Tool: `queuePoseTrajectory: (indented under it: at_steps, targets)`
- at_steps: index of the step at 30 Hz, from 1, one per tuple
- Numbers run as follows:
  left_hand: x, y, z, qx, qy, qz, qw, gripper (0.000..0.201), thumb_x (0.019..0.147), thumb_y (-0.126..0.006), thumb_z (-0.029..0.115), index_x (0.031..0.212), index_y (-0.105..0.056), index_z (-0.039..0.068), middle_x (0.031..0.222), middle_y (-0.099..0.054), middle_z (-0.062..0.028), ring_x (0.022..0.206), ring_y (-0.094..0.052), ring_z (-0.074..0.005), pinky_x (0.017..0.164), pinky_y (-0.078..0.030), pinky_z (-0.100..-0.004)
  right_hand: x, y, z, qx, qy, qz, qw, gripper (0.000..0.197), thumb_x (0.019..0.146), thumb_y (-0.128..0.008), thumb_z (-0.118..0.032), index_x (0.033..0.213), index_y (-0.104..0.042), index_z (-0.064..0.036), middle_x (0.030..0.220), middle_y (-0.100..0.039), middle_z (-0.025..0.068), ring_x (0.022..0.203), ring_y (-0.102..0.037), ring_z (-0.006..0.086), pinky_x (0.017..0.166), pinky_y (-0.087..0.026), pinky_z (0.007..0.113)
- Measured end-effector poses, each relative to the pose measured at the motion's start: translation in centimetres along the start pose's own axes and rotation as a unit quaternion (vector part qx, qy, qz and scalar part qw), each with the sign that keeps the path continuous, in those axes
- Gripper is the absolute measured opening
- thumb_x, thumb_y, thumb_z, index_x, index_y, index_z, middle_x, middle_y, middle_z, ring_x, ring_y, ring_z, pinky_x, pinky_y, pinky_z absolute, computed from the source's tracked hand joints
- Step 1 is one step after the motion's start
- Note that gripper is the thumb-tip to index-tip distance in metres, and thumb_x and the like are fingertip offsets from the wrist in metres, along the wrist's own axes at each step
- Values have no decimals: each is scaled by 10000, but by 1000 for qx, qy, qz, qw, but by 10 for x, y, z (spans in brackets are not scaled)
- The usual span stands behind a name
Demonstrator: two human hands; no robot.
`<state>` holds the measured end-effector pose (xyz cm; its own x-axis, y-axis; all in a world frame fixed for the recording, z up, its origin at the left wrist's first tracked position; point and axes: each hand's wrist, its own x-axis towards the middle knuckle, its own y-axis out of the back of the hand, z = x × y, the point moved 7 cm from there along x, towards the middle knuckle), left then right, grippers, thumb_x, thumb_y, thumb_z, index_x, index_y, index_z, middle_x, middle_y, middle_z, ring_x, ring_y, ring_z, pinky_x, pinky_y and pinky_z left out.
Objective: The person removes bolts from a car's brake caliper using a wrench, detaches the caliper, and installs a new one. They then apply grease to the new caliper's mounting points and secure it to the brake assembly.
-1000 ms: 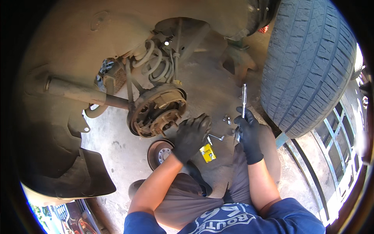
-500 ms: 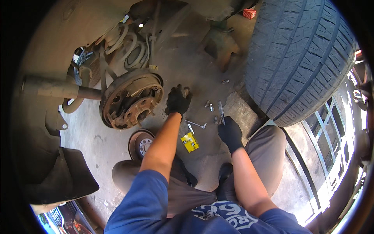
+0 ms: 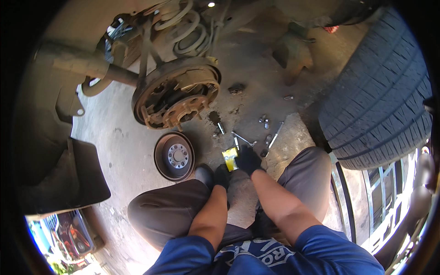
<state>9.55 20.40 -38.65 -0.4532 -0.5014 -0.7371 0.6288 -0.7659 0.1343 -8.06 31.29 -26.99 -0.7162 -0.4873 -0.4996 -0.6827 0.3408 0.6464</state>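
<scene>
My right hand (image 3: 249,160), in a black glove, closes over the right edge of a small yellow box (image 3: 230,159) low between my knees. My left hand (image 3: 222,176), also black-gloved, is just left of and below the box, beside my dark shoe; its fingers cannot be made out. A silver ratchet (image 3: 275,137) lies on the floor to the right of my right hand. Above the box are a thin metal wrench (image 3: 243,138) and a short silver rod (image 3: 221,128). Several small sockets (image 3: 266,123) lie farther right.
A rusty wheel hub with brake parts (image 3: 178,98) hangs at the far left, below a coil spring (image 3: 190,36). A brake drum (image 3: 175,156) rests on the floor beneath it. At right stands a large tire (image 3: 380,101); a jack stand (image 3: 293,50) is behind. A dark lump (image 3: 236,89) lies mid-floor.
My left hand has let go of the dark lump and drawn back near my shoe. My right hand has put down the ratchet and moved left onto the yellow box. The view has shifted.
</scene>
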Motion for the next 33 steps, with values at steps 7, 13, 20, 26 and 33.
queuePoseTrajectory:
  at_steps: [7, 13, 20, 26, 33]
  targets:
    - [-37, 35, 13, -186, 77, 2, 980, 527, 979, -568, 531, 1258, -650, 92, 959, -682, -67, 787, -636, -178, 703, -485, -305, -22, -53, -11, -16, -107, 0, 994, 984, 722, -854, -404, 1499, -325, -113, 1379, -523, 251, 1164, -618, 442, 965, -514, 546]
    - [-43, 50, 76, -338, 29, 33, 940, 709, 943, -525, 747, 1327, -605, 157, 1135, -693, -78, 986, -684, -248, 837, -564, -466, -12, -63, -75, 272, 154, -177, 933, 724, 820, -761, -339, 1433, -485, -70, 1230, -672, 169, 1099, -675, 330, 932, -541, 461]
    - [-47, 108, 124, -231, -192, -15, 954, 832, 984, -400, 770, 1421, -528, 74, 1165, -669, -112, 989, -671, -211, 830, -566, -375, -10, -61, -130, 228, 187, -175, 939, 622, 916, -667, -295, 1456, -497, -40, 1319, -650, 213, 1182, -657, 330, 987, -512, 427]
    - [-9, 134, 129, -132, -242, -10, 961, 795, 1060, -336, 662, 1527, -423, 23, 1203, -653, -162, 1000, -658, -216, 880, -538, -347, -32, -41, -183, 133, 260, -58, 955, 646, 893, -747, -337, 1418, -527, -31, 1260, -682, 220, 1170, -665, 339, 986, -514, 409]
    - [-11, 151, 133, -347, -185, -187, 900, 816, 998, -409, 742, 1390, -550, 40, 1163, -690, -109, 965, -703, -200, 858, -585, -335, -24, -47, -240, 49, 280, -213, 935, 629, 878, -759, -310, 1389, -526, -27, 1229, -696, 218, 1120, -688, 336, 960, -532, 374]
